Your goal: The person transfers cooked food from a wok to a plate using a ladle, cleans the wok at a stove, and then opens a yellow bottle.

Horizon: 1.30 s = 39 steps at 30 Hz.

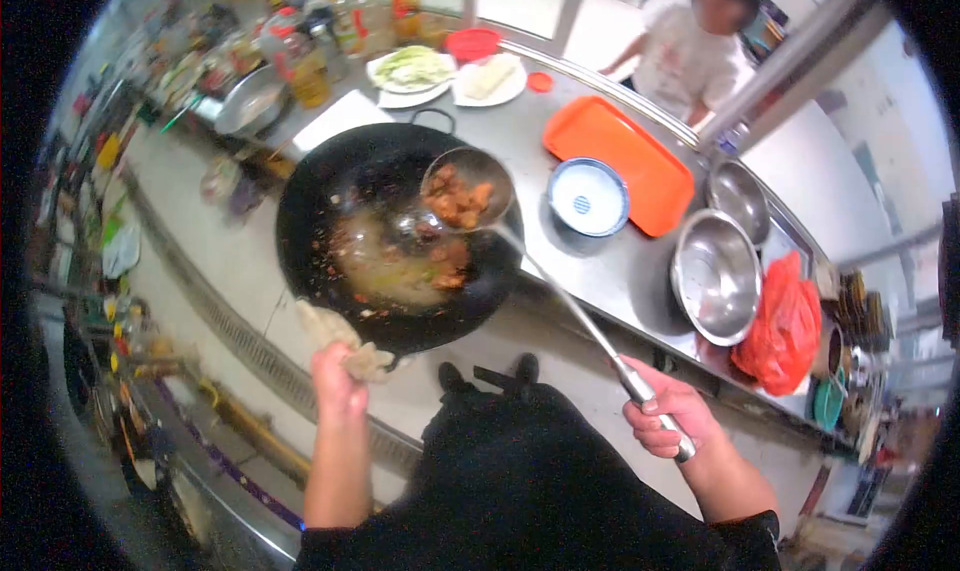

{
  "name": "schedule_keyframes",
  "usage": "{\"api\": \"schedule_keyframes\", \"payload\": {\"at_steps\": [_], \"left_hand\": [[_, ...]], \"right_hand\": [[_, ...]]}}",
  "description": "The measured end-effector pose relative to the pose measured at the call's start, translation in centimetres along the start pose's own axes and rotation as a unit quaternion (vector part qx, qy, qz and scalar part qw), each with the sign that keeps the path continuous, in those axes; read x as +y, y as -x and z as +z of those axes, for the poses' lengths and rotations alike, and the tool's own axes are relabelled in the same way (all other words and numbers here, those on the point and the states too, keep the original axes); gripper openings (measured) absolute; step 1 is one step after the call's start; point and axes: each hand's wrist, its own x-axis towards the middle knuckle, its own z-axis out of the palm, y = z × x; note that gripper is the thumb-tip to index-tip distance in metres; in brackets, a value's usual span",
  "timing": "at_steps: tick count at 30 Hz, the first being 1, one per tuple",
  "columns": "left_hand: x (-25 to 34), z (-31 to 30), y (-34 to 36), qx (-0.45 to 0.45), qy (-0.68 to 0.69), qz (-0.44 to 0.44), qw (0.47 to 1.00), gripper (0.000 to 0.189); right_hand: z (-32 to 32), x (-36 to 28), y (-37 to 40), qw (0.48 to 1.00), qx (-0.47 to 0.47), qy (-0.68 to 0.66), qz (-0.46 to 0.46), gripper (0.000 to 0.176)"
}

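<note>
My left hand [338,379] is closed around a beige cloth [328,323] at the near left rim of a large black wok [308,196]. Whether the wok's handle lies inside the cloth cannot be seen. My right hand [668,411] grips the end of a long metal ladle [565,289], whose bowl is above the wok's far right side. Browned chunks of food [458,199] fill the ladle's bowl. Below it, brownish liquid [385,266] with more chunks and bits covers the wok's bottom.
Right of the wok, a blue-and-white bowl [588,199] stands by an orange tray [665,176]. Steel bowls [716,276] and a red plastic bag [783,326] are farther right. Behind are plates of chopped greens [412,69] and pale food [489,77], and bottles [300,69]. A person [682,56] stands beyond the counter.
</note>
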Motion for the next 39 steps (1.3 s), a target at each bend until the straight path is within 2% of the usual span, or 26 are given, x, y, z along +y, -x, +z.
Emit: {"api": "schedule_keyframes", "payload": {"at_steps": [2,4,5,6,8,9,10,12,14,16,18,20,21,22,24,25,27,28,30,31,33,34,36,37,38,39], "left_hand": [[-0.6,0.6,-0.6,-0.02,0.005,-0.008,1.0,0.03],[-1.4,1.5,-1.0,-0.004,0.015,0.023,1.0,0.031],[-1.7,1.3,-1.2,-0.029,0.01,0.014,0.999,0.032],[-2.1,1.3,-1.6,-0.03,0.009,0.014,0.999,0.032],[-2.6,1.3,-2.3,-0.03,-0.017,0.01,0.999,0.033],[-2.8,1.5,-1.9,-0.026,-0.016,0.01,0.999,0.033],[-2.8,1.8,-1.5,-0.017,-0.021,0.008,1.0,0.033],[-3.2,2.4,-1.3,-0.003,-0.025,0.007,1.0,0.034],[-3.5,2.8,-1.6,0.028,-0.039,0.056,0.997,0.025],[-3.9,2.2,-2.3,0.016,-0.048,0.05,0.997,0.023],[-3.8,1.8,-2.5,0.006,-0.057,0.047,0.997,0.022],[-4.0,1.8,-1.9,-0.003,-0.064,0.064,0.996,0.025],[-4.2,1.5,-1.8,-0.008,-0.059,0.06,0.996,0.029],[-4.1,1.6,-1.5,-0.005,-0.057,0.061,0.996,0.029],[-3.4,1.5,-0.8,-0.031,-0.037,0.013,0.999,0.038],[-3.4,1.0,-1.2,-0.035,-0.047,0.002,0.998,0.039],[-3.1,1.1,-1.2,-0.028,-0.04,0.01,0.999,0.038],[-2.9,1.3,-1.2,-0.024,-0.035,0.018,0.999,0.038],[-2.3,1.3,-1.5,-0.024,-0.041,0.02,0.999,0.038],[-2.1,1.2,-1.6,-0.031,-0.05,0.023,0.998,0.038],[-2.4,1.1,-1.9,-0.02,-0.061,0.019,0.998,0.038],[-2.6,1.1,-1.9,-0.016,-0.074,0.014,0.997,0.038],[-2.9,1.7,-0.8,-0.008,-0.091,0.03,0.995,0.038],[-3.1,2.0,-0.3,-0.01,-0.094,0.039,0.995,0.037],[-3.3,2.2,0.3,-0.012,-0.097,0.049,0.994,0.036],[-3.6,2.3,0.7,-0.011,-0.108,0.055,0.993,0.036]], "right_hand": [[-0.2,-1.5,1.8,0.972,0.132,0.18,-0.072,0.076],[-2.2,-2.7,2.1,0.886,0.22,0.393,-0.114,0.078],[-3.9,-3.5,1.6,0.798,0.272,0.527,-0.113,0.075],[-5.4,-3.9,1.0,0.798,0.272,0.525,-0.114,0.075],[-8.6,-4.4,-0.6,0.615,0.347,0.695,-0.134,0.074],[-11.0,-4.6,-1.2,0.519,0.367,0.763,-0.115,0.075],[-12.4,-4.3,-1.8,0.519,0.364,0.765,-0.113,0.075],[-13.7,-3.4,-2.3,0.361,0.41,0.83,-0.115,0.075],[-13.1,-3.4,-1.8,0.353,0.414,0.833,-0.102,0.075],[-12.6,-4.0,-1.1,0.336,0.411,0.839,-0.118,0.075],[-10.8,-3.8,-0.8,0.358,0.376,0.841,-0.154,0.074],[-8.4,-3.9,-2.0,0.451,0.312,0.817,-0.178,0.074],[-7.3,-4.1,-3.3,0.476,0.271,0.811,-0.205,0.075],[-6.2,-4.3,-5.2,0.475,0.269,0.813,-0.204,0.075],[-4.0,-4.4,-9.4,0.462,0.253,0.842,-0.118,0.073],[-3.1,-4.8,-10.5,0.461,0.25,0.843,-0.117,0.073],[-1.7,-5.1,-12.1,0.449,0.23,0.863,-0.036,0.072],[-0.9,-5.5,-11.7,0.447,0.226,0.865,-0.031,0.072],[1.3,-7.1,-8.8,0.51,0.123,0.851,0.011,0.073],[1.9,-7.7,-7.7,0.508,0.118,0.853,0.015,0.073],[3.0,-8.1,-6.0,0.706,0.126,0.675,0.172,0.077],[3.5,-7.7,-5.7,0.704,0.123,0.677,0.175,0.077],[4.3,-6.5,-4.9,0.833,0.14,0.495,0.205,0.079],[4.4,-5.8,-4.4,0.864,0.155,0.429,0.213,0.078],[3.7,-5.3,-3.8,0.906,0.129,0.335,0.226,0.076],[3.4,-4.7,-3.3,0.922,0.125,0.277,0.239,0.075]]}}
